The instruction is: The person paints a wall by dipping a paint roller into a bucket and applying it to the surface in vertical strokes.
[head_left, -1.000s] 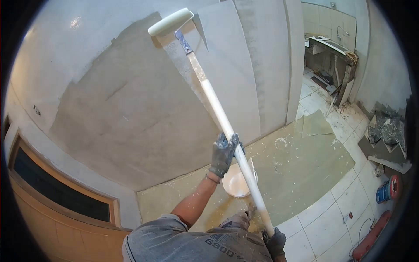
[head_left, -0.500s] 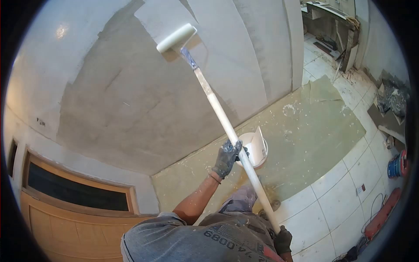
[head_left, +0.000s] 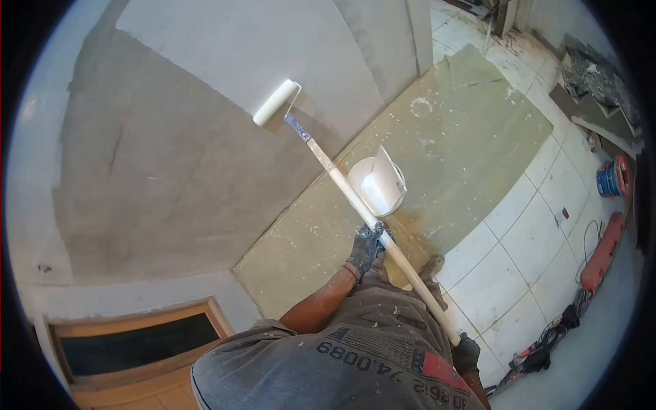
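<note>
Nearest the camera, the butt of a long white pole (head_left: 383, 239) was clasped by the right hand (head_left: 467, 354), whose dark glove was wrapped around it beside a grey printed shirt (head_left: 328, 369). Further up, the shaft was enclosed by the left hand (head_left: 365, 247) in a grey, paint-flecked glove, the bare forearm stretched out below it. The pole was seen as smooth, round and pale, smeared with paint, and ended in a bluish metal frame. On that frame a cylindrical cream roller (head_left: 276, 102), soft and napped, was pressed against the wall (head_left: 171, 157), at the edge between a darker grey patch and lighter paint. A round white bucket (head_left: 376, 183) with a flat insert stood just beside the pole on a spattered greenish floor sheet (head_left: 471, 130). Glossy pale tiles (head_left: 519, 239) lay beyond.
</note>
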Motion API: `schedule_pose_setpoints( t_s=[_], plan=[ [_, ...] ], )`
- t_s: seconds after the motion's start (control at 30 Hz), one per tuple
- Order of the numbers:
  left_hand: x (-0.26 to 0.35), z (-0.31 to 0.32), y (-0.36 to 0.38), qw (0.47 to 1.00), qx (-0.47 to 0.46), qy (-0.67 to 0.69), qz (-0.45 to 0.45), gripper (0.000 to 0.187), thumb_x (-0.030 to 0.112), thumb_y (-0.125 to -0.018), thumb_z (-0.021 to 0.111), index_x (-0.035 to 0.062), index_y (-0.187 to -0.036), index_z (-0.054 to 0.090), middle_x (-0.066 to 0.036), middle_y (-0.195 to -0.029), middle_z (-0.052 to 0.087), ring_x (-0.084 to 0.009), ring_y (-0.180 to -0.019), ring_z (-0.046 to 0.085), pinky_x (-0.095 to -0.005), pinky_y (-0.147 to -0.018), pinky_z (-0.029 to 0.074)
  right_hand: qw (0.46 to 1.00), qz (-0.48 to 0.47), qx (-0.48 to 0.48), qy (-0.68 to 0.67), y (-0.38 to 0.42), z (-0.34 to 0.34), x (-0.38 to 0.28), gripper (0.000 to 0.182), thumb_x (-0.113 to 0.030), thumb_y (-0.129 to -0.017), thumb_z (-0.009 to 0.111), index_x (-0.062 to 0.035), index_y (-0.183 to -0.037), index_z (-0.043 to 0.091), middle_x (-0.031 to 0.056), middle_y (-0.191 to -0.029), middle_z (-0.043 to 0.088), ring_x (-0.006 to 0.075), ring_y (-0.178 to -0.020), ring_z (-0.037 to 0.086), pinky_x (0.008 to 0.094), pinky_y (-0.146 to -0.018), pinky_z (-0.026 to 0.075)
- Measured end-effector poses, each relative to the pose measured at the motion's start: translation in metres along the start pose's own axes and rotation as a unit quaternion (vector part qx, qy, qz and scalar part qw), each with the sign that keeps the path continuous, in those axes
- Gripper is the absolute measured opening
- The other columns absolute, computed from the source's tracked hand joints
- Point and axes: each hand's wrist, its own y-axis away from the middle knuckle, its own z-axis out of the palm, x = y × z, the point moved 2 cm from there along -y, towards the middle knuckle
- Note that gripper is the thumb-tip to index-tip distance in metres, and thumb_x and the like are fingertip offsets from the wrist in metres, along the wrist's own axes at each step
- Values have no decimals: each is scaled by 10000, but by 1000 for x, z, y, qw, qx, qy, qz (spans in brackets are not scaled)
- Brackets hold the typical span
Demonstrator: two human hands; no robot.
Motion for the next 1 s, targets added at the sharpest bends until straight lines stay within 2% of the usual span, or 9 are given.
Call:
schedule_pose_setpoints(
  t_s=[0.1,0.3,0.37,0.47,0.6,0.67,0.83,0.93,1.0],
  plan=[
    [-10,-20,-18,995,1,83,-54,229,179,-983,605,40,-1151,535,-112,-904,644,-237,-779,666,-366,-695,586,994,72,-68,39,3,-2,-21,483,-536,-811,722,-68,-823,605,139,-647,649,348,-601,666,468,-579,524],
    [-24,-61,-66,984,-8,106,-140,247,226,-978,621,55,-1129,526,-115,-893,629,-265,-800,665,-413,-729,597,987,108,-107,61,-11,-45,-100,465,-509,-834,712,-57,-853,603,154,-689,673,349,-642,686,470,-604,537],
    [-31,-71,-90,980,-6,121,-160,269,262,-1005,581,17,-1089,510,-129,-929,602,-262,-850,651,-415,-806,600,983,127,-119,61,-24,-56,-125,457,-501,-841,708,-57,-867,602,155,-701,678,350,-653,689,470,-616,538],
    [-41,-101,-130,973,-13,146,-178,286,280,-1006,578,14,-1086,508,-117,-915,584,-256,-819,625,-424,-797,591,975,160,-145,60,-50,-70,-175,438,-477,-848,704,-55,-900,601,150,-729,688,345,-683,697,473,-653,543],
    [-54,-136,-200,947,25,223,-228,294,299,-1011,568,13,-1055,522,-117,-891,584,-257,-790,602,-433,-768,575,976,155,-143,60,-103,-66,-237,378,-412,-853,693,-54,-927,597,138,-758,698,338,-700,707,464,-658,552],
    [-48,-139,-218,930,80,257,-250,295,310,-1015,556,16,-1021,532,-113,-842,573,-266,-768,587,-438,-746,557,976,155,-136,70,-121,-69,-257,382,-415,-860,679,-47,-946,618,151,-756,699,350,-705,705,481,-659,550],
    [-56,-164,-272,927,71,258,-261,369,408,-996,564,52,-900,549,-92,-781,560,-255,-701,556,-430,-739,539,982,128,-126,63,-156,-94,-305,367,-370,-844,693,-31,-967,623,157,-790,702,337,-744,711,467,-690,552],
    [-57,-173,-292,930,82,258,-248,371,392,-987,585,41,-873,550,-84,-712,547,-252,-662,551,-424,-725,536,983,115,-132,61,-171,-107,-325,375,-363,-847,687,-25,-995,621,155,-796,699,339,-740,706,470,-680,546],
    [-53,-177,-300,927,77,264,-253,374,402,-983,590,38,-908,549,-86,-731,553,-254,-677,553,-435,-734,535,985,103,-125,65,-179,-116,-338,380,-358,-848,685,-20,-1010,618,156,-803,698,338,-743,704,471,-678,543]
  ],
)
